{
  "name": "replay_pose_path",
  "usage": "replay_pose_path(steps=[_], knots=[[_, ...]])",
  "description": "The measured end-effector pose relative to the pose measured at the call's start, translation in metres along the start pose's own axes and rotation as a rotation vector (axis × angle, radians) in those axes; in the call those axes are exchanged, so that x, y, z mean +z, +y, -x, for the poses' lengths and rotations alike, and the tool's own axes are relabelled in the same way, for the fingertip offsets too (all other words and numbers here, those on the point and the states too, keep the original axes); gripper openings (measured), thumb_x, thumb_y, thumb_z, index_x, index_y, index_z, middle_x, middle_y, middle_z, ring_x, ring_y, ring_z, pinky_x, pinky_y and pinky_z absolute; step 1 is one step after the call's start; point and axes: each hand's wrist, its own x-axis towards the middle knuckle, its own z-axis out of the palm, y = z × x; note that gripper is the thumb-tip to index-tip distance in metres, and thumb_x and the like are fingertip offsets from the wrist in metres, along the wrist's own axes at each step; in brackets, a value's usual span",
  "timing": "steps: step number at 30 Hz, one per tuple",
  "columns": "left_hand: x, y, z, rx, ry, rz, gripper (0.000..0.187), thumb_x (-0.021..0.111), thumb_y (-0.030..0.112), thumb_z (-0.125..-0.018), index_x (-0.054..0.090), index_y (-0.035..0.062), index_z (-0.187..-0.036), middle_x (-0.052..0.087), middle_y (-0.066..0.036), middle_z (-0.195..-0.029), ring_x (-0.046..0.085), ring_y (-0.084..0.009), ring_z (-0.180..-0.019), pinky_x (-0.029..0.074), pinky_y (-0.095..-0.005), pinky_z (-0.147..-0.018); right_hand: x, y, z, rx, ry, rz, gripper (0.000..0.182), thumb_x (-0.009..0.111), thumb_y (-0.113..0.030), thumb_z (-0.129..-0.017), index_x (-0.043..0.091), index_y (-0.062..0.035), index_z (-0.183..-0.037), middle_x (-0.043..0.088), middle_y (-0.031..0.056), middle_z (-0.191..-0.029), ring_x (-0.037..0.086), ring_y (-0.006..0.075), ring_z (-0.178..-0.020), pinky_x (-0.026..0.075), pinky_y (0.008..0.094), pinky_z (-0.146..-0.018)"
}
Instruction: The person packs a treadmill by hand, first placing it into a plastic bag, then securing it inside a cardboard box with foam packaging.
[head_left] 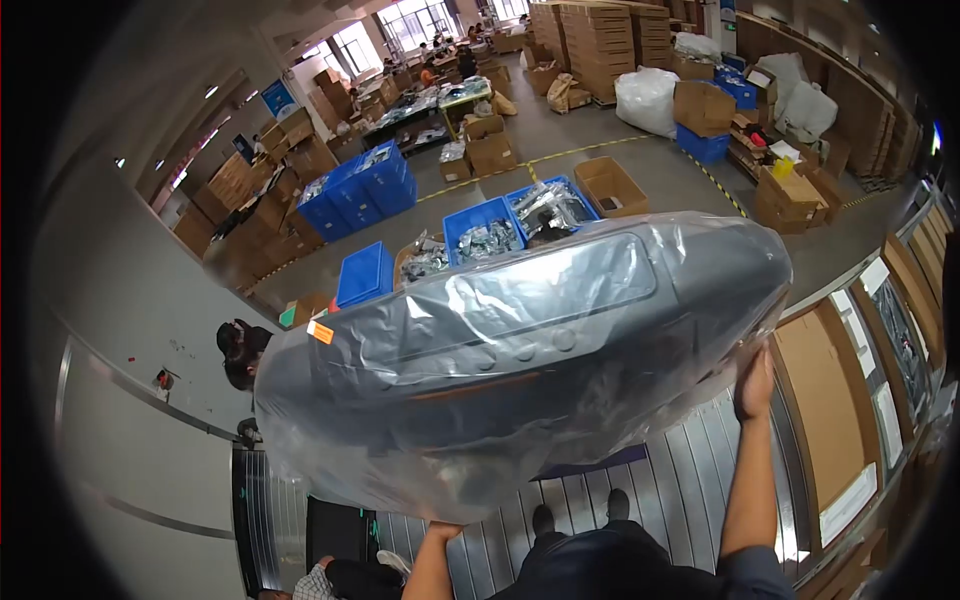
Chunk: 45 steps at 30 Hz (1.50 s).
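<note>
A large dark grey console-like unit (480,350), wrapped in clear plastic, spans the middle of the head view. It has a long flat panel on top, several round buttons and an orange sticker (321,332) near its left end. My right hand (757,385) grips its right end, with the palm and fingers against the plastic. At its lower near edge my left hand (443,528) supports it; those fingers are mostly hidden beneath the wrap. The unit is held up in front of me, above a ridged metal floor (690,480).
Blue bins (483,230) of bagged parts and an open carton (611,186) stand beyond the unit. Another person (335,580) is at the lower left, and dark hair (240,352) shows beside the unit's left end. An open long carton (825,400) lies right.
</note>
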Motion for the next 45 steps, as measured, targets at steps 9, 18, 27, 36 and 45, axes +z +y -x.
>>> replay_pose_path(steps=[9, 18, 27, 36, 45], knots=[[-0.224, -0.011, -0.007, -0.25, 0.212, 0.466, 0.036, 0.06, 0.012, -0.079, 0.056, 0.0052, -0.114, 0.061, -0.014, -0.111, 0.06, -0.0273, -0.096, 0.047, -0.0356, -0.081, -0.036, 0.224, 0.049, 0.409, 0.271, -0.065, 0.058, 0.043, -0.045, -0.09, 0.039, -0.0058, -0.133, 0.051, 0.0094, -0.119, 0.054, 0.0213, -0.098, 0.045, 0.0333, -0.084], [-0.214, 0.025, -0.041, 0.092, 0.579, 0.225, 0.025, 0.062, 0.012, -0.078, 0.06, 0.007, -0.103, 0.061, -0.013, -0.104, 0.058, -0.0282, -0.097, 0.046, -0.0422, -0.084, -0.091, 0.16, 0.001, 0.201, -0.073, -0.598, 0.052, 0.04, -0.047, -0.09, 0.047, -0.0037, -0.118, 0.051, 0.0116, -0.115, 0.049, 0.0274, -0.105, 0.04, 0.0423, -0.092], [-0.149, -0.045, -0.052, -0.056, 0.272, -0.128, 0.028, 0.054, 0.019, -0.079, 0.062, 0.0071, -0.103, 0.062, -0.016, -0.105, 0.057, -0.035, -0.099, 0.044, -0.0462, -0.085, -0.021, 0.192, 0.057, 0.208, 0.253, 0.148, 0.06, 0.048, -0.044, -0.089, 0.038, -0.003, -0.131, 0.045, 0.0098, -0.128, 0.045, 0.0231, -0.115, 0.038, 0.0376, -0.096], [-0.232, -0.014, -0.026, 0.103, 0.595, -0.235, 0.018, 0.055, 0.021, -0.079, 0.069, 0.0107, -0.083, 0.067, -0.011, -0.078, 0.063, -0.0286, -0.075, 0.046, -0.0433, -0.069, -0.01, 0.096, 0.007, -0.222, 0.236, 0.038, 0.031, 0.062, -0.012, -0.082, 0.051, -0.0045, -0.111, 0.056, 0.0075, -0.104, 0.056, 0.0198, -0.092, 0.05, 0.0339, -0.074], [-0.158, -0.098, -0.083, -0.059, 0.602, -0.355, 0.026, 0.055, 0.028, -0.08, 0.066, 0.0098, -0.095, 0.065, -0.014, -0.097, 0.063, -0.0347, -0.08, 0.048, -0.0455, -0.078, 0.0, 0.006, -0.001, 0.104, 0.081, -0.294, 0.058, 0.039, -0.049, -0.092, 0.037, -0.0093, -0.135, 0.043, 0.0082, -0.131, 0.042, 0.0234, -0.119, 0.035, 0.0379, -0.099]])
